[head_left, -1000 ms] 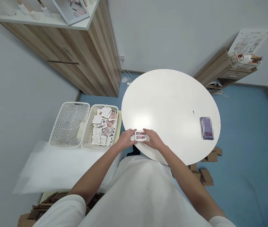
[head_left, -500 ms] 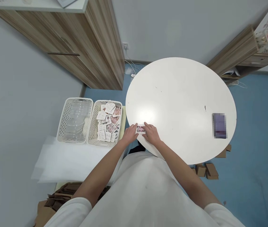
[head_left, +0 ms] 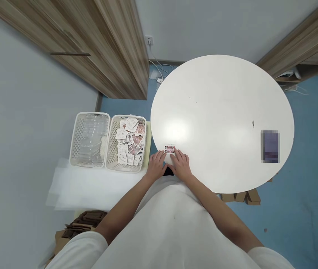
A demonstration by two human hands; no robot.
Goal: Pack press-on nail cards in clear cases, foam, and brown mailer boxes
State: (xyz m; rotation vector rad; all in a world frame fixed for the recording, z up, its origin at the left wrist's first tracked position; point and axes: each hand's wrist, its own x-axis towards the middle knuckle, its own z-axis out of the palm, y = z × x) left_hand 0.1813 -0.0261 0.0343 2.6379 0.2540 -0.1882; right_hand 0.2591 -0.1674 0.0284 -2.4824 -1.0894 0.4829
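In my head view, I see the left hand [head_left: 156,163] and right hand [head_left: 181,164] both open, fingers extended and thumbs held apart, their fingertips at the near corners of the small printed card [head_left: 169,148]; I cannot tell how firmly they touch it. The card lies near the near-left rim of the white oval table [head_left: 226,104], a blurred purple item [head_left: 271,147] well apart on the right. Left of the table I see a basket of similar cards [head_left: 123,171] beside a basket of clear plastic pieces [head_left: 87,166].
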